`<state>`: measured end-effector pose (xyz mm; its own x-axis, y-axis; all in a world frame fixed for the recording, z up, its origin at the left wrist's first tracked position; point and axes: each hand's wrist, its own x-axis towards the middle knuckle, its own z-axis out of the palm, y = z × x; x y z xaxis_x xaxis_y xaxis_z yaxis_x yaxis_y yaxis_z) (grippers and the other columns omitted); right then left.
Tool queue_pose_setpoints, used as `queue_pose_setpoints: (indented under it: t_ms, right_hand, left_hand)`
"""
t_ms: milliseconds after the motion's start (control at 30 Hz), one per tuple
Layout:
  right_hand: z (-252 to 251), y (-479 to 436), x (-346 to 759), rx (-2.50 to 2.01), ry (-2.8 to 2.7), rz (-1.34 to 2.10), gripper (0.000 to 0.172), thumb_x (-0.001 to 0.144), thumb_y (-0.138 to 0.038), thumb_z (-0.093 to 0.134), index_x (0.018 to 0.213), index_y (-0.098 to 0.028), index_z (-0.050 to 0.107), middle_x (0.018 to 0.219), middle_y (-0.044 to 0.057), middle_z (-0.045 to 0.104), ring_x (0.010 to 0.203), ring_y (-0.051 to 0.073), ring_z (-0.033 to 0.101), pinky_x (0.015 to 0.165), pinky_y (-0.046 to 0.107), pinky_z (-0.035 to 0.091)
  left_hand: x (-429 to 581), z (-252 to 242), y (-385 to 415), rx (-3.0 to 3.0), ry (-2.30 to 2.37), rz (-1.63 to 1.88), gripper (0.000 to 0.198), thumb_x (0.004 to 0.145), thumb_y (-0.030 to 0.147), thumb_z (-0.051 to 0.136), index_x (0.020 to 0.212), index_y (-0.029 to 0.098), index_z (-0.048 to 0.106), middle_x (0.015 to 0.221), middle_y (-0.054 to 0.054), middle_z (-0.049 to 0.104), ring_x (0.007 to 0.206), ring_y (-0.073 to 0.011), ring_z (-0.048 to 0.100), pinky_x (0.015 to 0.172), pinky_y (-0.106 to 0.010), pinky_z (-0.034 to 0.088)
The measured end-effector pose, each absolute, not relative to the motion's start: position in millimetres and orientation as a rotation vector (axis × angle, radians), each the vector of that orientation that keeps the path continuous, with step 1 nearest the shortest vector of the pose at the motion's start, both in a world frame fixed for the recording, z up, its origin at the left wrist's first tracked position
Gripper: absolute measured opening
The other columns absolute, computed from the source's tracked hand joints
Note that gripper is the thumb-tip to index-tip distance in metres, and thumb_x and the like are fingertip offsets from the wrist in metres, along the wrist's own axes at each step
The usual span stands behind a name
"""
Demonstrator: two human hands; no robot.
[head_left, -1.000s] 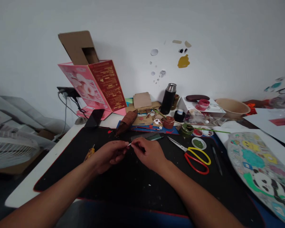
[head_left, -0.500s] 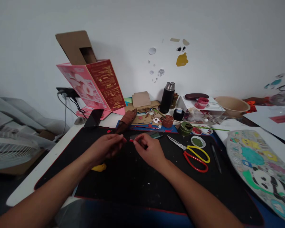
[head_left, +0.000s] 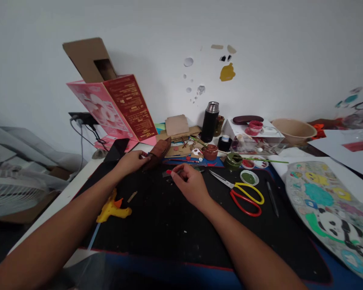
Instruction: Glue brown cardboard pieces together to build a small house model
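Note:
My right hand [head_left: 191, 182] is over the middle of the black mat [head_left: 163, 229], thumb and forefinger pinched on a small flat red piece [head_left: 168, 172]. Farther left, my left hand [head_left: 133, 162] reaches to the back of the mat, its fingers closed together beside a brown folded case-like object [head_left: 159, 150]. A speck of red and white shows by those fingertips, too small to name. A yellow figure [head_left: 113, 210] with an orange part lies on the mat, partly behind my left forearm. Close to it is a thin tan strip [head_left: 132, 196].
Scissors [head_left: 245, 195] with red and yellow handles lie right of my right hand, with a dark pen [head_left: 272, 197] beyond. Behind stand open paint jars [head_left: 232, 160], a black flask [head_left: 210, 123] and a pink-red box [head_left: 115, 108]. A painted panda board [head_left: 329, 213] lies at right.
My left hand has moved left and away from my right hand, toward the back of the mat. More of the yellow figure now shows. My right hand still pinches the red piece.

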<state>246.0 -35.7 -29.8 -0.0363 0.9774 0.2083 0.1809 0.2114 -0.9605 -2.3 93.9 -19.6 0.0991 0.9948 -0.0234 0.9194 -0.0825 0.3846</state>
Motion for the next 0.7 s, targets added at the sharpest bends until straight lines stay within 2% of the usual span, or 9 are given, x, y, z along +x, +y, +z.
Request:
queue_pose_setpoints:
  t_ms: [133, 233, 333, 533, 700]
  right_hand:
    - [-32, -35, 244, -1.156, -1.427, 1.017, 0.021, 0.091, -0.04, 0.065, 0.09, -0.019, 0.065, 0.059, -0.006, 0.051, 0.054, 0.012, 0.044, 0.053, 0.025, 0.032]
    - [-33, -35, 243, -1.139, -1.414, 1.058, 0.019, 0.09, -0.038, 0.066, 0.09, -0.019, 0.065, 0.06, -0.005, 0.052, 0.054, 0.012, 0.044, 0.053, 0.025, 0.032]
    - [-35, -35, 242, -1.119, -1.375, 1.118, 0.019, 0.09, -0.039, 0.067, 0.091, -0.02, 0.065, 0.061, -0.005, 0.054, 0.052, 0.011, 0.044, 0.05, 0.024, 0.031]
    - [-32, -36, 241, -1.068, -1.229, 1.295, 0.024, 0.087, -0.044, 0.07, 0.09, -0.022, 0.061, 0.055, -0.009, 0.048, 0.037, 0.008, 0.039, 0.038, 0.023, 0.027]
    - [-29, -34, 240, -0.968, -1.104, 1.435, 0.032, 0.081, -0.049, 0.074, 0.087, -0.022, 0.059, 0.051, -0.012, 0.046, 0.032, 0.007, 0.037, 0.032, 0.021, 0.027]
  left_hand:
    - [3, -24, 97, 2.043, 1.877, 0.348, 0.035, 0.079, 0.052, 0.061, 0.083, 0.02, 0.076, 0.082, -0.01, 0.076, 0.076, -0.0277, 0.067, 0.064, -0.032, 0.038]
    - [6, -21, 95, 1.99, 1.859, 0.386, 0.028, 0.076, 0.047, 0.062, 0.068, 0.021, 0.069, 0.067, -0.006, 0.069, 0.066, -0.0243, 0.061, 0.06, -0.031, 0.034]
    - [7, -12, 90, 1.924, 1.829, 0.462, 0.025, 0.073, 0.044, 0.062, 0.061, 0.022, 0.064, 0.058, -0.002, 0.062, 0.06, -0.021, 0.056, 0.058, -0.03, 0.031]
    - [14, 0, 62, 1.72, 1.731, 0.658, 0.031, 0.068, 0.051, 0.065, 0.066, 0.021, 0.066, 0.055, 0.001, 0.057, 0.054, -0.0172, 0.049, 0.054, -0.028, 0.03]
    - [35, -6, 35, 1.482, 1.557, 0.797, 0.045, 0.061, 0.06, 0.066, 0.079, 0.019, 0.07, 0.063, 0.0, 0.065, 0.053, -0.0159, 0.051, 0.052, -0.027, 0.035]
